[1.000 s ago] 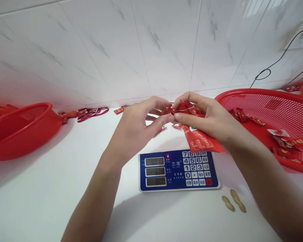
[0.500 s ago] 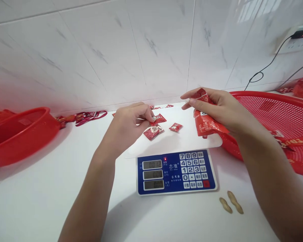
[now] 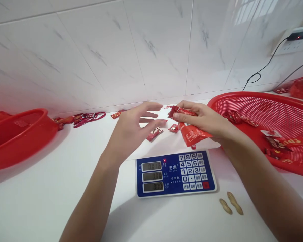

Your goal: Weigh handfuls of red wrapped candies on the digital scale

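Observation:
My left hand (image 3: 135,122) hovers over the white pan (image 3: 166,144) of a digital scale (image 3: 170,193), its fingers apart and nothing in them. Close to its fingertips, a red-and-cream wrapped packet (image 3: 154,133) lies on the pan, with another red packet partly hidden by the hand. A small red wrapped sweet (image 3: 173,128) sits just to the right. Over the pan's right side, my right hand (image 3: 203,117) grips a red snack packet (image 3: 192,134), with a darker red wrapper end beside the thumb. The scale's blue panel faces me, digits lit faintly.
To the right stands a red perforated basket (image 3: 257,95) with several packets inside. A red basin (image 3: 27,146) is at the left. Small packets (image 3: 78,118) lie along the tiled wall. Two peanuts (image 3: 234,202) rest near the scale. A black cord (image 3: 266,65) runs from the wall socket (image 3: 293,45).
My left hand has let go of the red packet on the pan, and its fingers have spread. My right hand has moved left and lower with its packet, closer to the left hand.

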Motion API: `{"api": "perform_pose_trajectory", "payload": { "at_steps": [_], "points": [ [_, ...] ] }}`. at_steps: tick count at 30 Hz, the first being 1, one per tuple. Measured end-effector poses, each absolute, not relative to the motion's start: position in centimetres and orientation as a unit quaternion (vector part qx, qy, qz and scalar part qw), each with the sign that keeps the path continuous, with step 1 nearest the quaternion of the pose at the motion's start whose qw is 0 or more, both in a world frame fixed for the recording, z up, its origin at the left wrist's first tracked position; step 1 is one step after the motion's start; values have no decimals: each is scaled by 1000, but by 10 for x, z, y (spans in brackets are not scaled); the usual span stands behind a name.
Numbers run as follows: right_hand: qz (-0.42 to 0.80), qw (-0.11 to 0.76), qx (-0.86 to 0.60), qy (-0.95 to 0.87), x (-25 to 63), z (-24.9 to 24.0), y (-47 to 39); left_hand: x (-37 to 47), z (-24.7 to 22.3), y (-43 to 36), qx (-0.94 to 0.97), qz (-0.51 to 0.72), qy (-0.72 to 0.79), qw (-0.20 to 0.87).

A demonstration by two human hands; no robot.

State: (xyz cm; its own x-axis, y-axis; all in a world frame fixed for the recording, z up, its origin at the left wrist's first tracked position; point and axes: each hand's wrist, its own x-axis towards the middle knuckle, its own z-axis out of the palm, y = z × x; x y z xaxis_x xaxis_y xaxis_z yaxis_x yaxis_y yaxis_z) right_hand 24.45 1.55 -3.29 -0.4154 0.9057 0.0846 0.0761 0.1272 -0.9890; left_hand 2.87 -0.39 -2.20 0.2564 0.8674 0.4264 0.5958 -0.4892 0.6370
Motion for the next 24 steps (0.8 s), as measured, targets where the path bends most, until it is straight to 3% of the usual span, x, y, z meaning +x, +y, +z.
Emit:
{"api": "perform_pose_trajectory", "payload": {
  "at_steps": [4,13,24],
  "points": [
    [598,334,-307,-661,234,-32,9,39,-20,-12,801,394,413,180],
    [544,263,-413,-681,251,-26,14,31,-20,-5,777,375,472,181],
    [454,285,-393,-747,252,-23,13,27,-17,-5,792,316,478,213]
  ]
}}
